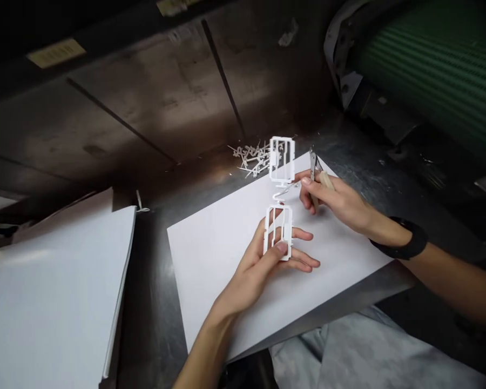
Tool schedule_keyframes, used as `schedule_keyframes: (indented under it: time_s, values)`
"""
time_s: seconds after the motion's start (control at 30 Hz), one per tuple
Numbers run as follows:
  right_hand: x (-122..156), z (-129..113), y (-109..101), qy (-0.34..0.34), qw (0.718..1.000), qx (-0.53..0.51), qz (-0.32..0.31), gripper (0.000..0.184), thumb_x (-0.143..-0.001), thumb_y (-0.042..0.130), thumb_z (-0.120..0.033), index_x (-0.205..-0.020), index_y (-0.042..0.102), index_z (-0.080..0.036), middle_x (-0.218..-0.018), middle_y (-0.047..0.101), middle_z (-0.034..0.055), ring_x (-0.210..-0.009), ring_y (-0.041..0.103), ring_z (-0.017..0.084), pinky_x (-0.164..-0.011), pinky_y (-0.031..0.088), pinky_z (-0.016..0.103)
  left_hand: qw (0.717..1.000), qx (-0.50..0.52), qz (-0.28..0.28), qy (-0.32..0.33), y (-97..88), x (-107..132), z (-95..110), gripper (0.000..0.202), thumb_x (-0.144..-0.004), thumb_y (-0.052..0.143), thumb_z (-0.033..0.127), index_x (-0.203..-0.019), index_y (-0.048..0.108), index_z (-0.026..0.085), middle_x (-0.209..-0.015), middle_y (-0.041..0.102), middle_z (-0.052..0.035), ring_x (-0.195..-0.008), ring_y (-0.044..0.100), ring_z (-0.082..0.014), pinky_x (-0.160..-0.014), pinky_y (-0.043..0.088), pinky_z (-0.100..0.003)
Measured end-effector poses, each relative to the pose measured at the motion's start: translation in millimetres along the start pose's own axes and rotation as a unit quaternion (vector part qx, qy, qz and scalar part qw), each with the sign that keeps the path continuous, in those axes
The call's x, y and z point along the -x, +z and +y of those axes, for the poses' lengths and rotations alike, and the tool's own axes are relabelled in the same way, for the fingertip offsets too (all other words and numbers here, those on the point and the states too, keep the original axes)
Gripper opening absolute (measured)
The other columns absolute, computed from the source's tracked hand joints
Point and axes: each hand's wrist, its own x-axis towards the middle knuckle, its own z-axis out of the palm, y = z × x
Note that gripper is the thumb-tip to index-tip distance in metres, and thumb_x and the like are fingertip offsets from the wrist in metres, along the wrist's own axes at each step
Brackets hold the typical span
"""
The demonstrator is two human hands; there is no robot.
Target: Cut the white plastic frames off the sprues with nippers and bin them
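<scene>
Twin white plastic frames [287,232], flat, rectangular, thin-barred, joined by a narrow curved link, are held above the white sheet [218,232], across its back edge in view. The lower one is pinched by the left hand [253,265], other fingers spread behind. Nippers [312,162] are gripped in the right hand [342,200], handles partly hidden. Offcuts [253,162] are piled near the back edge of the bench [156,259]. White stack [56,292] at left is cut off.
</scene>
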Motion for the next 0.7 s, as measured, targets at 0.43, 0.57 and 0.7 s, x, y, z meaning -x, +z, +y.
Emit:
schedule_keyframes:
  time_s: [0.43, 0.57, 0.7]
  values:
    - [4, 1, 2, 0.037, 0.984, -0.172, 0.000, 0.036, -0.114, 0.067, -0.055, -0.106, 0.067, -0.020, -0.082, 0.061, 0.0020, -0.074, 0.057, 0.019, -0.072, 0.048, 0.028, 0.976, 0.209, 0.027, -0.061, 1.5, -7, -4, 0.058, -0.114, 0.038, 0.058, -0.150, 0.066, 0.022, -0.104, 0.064, -0.0074, -0.076, 0.068, -0.0158, -0.069, 0.055, -0.027]
    - [11, 8, -2, 0.078, 0.992, -0.099, -0.012, 0.037, -0.111, 0.069, -0.061, -0.120, 0.070, -0.025, -0.087, 0.065, 0.0026, -0.075, 0.059, 0.020, -0.070, 0.048, 0.029, 0.959, 0.249, 0.133, 0.002, 2.1, 2, 29, 0.049, -0.115, 0.042, 0.052, -0.143, 0.071, 0.025, -0.103, 0.062, -0.0065, -0.076, 0.059, -0.0140, -0.070, 0.052, -0.026]
    - [17, 13, 1, 0.105, 0.993, -0.023, -0.046, 0.046, -0.105, 0.070, -0.071, -0.133, 0.064, -0.035, -0.090, 0.070, 0.0036, -0.079, 0.060, 0.024, -0.074, 0.048, 0.034, 0.954, 0.263, 0.140, 0.040, -6.5, 7, 57, 0.045, -0.115, 0.042, 0.046, -0.138, 0.073, 0.023, -0.109, 0.064, -0.0073, -0.084, 0.061, -0.0155, -0.073, 0.053, -0.026]
